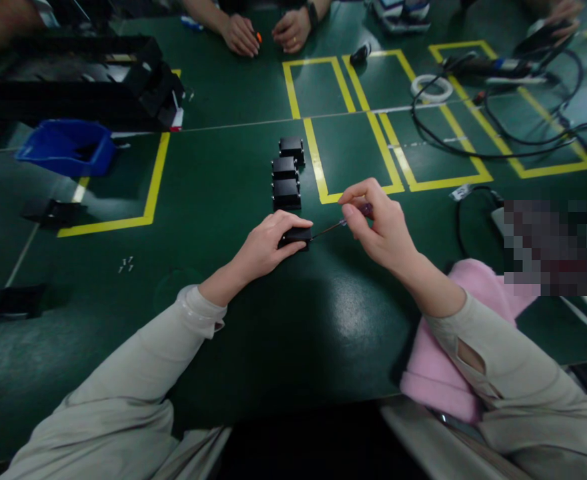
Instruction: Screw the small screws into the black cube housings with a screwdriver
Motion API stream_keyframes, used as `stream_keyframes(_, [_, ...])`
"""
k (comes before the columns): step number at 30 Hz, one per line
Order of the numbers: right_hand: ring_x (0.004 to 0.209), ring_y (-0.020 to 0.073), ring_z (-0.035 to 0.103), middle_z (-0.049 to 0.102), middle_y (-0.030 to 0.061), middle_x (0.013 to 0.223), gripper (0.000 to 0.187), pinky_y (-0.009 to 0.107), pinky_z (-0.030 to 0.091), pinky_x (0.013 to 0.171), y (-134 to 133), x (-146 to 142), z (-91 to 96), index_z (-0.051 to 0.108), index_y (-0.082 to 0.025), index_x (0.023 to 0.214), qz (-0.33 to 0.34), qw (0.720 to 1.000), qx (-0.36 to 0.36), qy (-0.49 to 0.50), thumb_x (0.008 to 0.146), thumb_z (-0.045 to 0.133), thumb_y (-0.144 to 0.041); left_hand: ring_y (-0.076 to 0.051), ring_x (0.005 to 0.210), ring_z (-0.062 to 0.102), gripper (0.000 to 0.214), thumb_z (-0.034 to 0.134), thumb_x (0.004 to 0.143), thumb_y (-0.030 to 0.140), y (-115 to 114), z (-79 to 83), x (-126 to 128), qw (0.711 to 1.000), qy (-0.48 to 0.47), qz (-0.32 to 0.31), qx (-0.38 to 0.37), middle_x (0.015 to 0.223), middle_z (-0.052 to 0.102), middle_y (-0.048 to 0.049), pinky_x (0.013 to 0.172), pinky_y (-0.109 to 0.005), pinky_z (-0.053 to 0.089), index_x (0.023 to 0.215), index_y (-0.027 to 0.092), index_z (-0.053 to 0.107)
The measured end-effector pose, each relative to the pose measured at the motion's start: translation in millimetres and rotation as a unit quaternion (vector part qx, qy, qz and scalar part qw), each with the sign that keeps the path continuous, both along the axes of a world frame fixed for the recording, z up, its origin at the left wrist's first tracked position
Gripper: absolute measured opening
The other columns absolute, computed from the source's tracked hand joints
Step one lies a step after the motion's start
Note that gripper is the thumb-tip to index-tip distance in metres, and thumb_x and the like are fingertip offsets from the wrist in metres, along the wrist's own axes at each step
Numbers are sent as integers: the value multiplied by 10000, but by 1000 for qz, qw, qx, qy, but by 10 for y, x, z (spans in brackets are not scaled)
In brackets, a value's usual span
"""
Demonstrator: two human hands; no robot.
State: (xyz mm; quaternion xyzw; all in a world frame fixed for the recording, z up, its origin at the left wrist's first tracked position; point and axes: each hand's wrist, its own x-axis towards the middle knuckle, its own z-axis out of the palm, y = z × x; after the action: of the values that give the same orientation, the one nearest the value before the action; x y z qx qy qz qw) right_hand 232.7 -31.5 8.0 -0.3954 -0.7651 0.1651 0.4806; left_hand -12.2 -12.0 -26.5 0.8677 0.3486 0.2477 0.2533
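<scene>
My left hand (273,240) grips a small black box (298,235) against the green table, with the fingers over its far side and the thumb along its near side. In my right hand (381,223) is a screwdriver (364,211), pinched by its dark handle. Its thin shaft points left, and the tip meets the right end of the box, where a small screw seems to sit. Just beyond my left hand, three similar black boxes (286,192) stand in a row, with small screws showing at their ends.
Loose screws (126,264) lie to the left. A blue bin (68,148) and stacked black trays (83,83) stand at far left. A pink cloth (443,367) lies under my right forearm. Black cables (453,155) curl at right. Across the table rest another person's hands (292,31).
</scene>
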Motion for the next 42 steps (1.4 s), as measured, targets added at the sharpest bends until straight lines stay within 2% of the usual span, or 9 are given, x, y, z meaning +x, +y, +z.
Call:
stream_keyframes(4, [458,50,473,493,-83,615,167,224,362,499,-3,-1,4,534,-210,904,4,1000,-29,5,1014,536,-336,-232,1175,605,315,634,977,291,1,-7,-5,1000,1,-2,-2,1242,648,-80,1030,-389,465,1280,206,614])
stream_keyframes(10, [529,78,536,555,-48,704,152,254,399,539,5,1,-33,533,-219,992,-1,998,-49,30,1033,478,-354,-233,1172,607,308,641,973,291,22,-18,-5,1000,-6,-5,-4,1229,652,-79,1030,-393,468,1269,210,620])
stream_keyframes(16, [498,77,510,518,-70,624,160,256,380,524,-1,8,-28,535,-222,940,-8,998,-64,28,1018,517,-360,-233,1171,608,306,647,968,280,19,-13,-1,1000,-10,-6,-7,1221,651,-81,1032,-395,469,1263,206,626])
stream_keyframes(21, [523,86,514,516,-65,673,50,263,409,545,-1,7,-22,531,-228,1004,-12,999,-44,11,997,505,-271,-238,1170,610,302,643,969,280,18,-12,-2,1000,-11,-7,-5,1219,653,-85,1029,-398,470,1261,204,628])
stream_keyframes(26, [607,96,544,545,-40,753,68,258,441,589,-10,6,-2,553,-219,1006,-28,999,-5,-18,973,550,-278,-233,1167,609,303,637,972,279,22,-14,-4,1000,-10,-6,-3,1219,650,-79,1025,-389,469,1268,212,624])
stream_keyframes(29, [578,85,535,536,-48,713,119,239,414,557,-10,5,1,557,-217,925,-35,999,-4,-26,979,570,-322,-232,1165,607,306,641,970,276,18,-17,-8,1000,-10,-7,-2,1222,651,-81,1023,-387,469,1269,208,623])
stream_keyframes(35, [632,104,563,561,-31,771,93,259,466,618,-15,3,-10,557,-216,1031,-36,999,1,-25,957,522,-259,-235,1167,609,308,641,970,279,15,-19,-9,1000,-8,-6,-2,1225,650,-82,1022,-391,470,1269,208,625])
stream_keyframes(39, [567,89,544,571,-41,726,131,247,428,561,-13,5,1,550,-221,921,-22,999,-20,-18,980,556,-338,-238,1172,611,306,634,969,284,19,-4,-3,1000,-6,-4,-3,1224,653,-83,1028,-398,471,1265,208,624])
stream_keyframes(42, [531,87,524,550,-53,689,139,248,422,545,-8,3,-2,544,-229,924,-19,999,-34,-15,996,533,-348,-242,1174,613,301,626,970,293,17,6,1,1000,-2,-2,-6,1225,655,-82,1032,-406,474,1260,215,623])
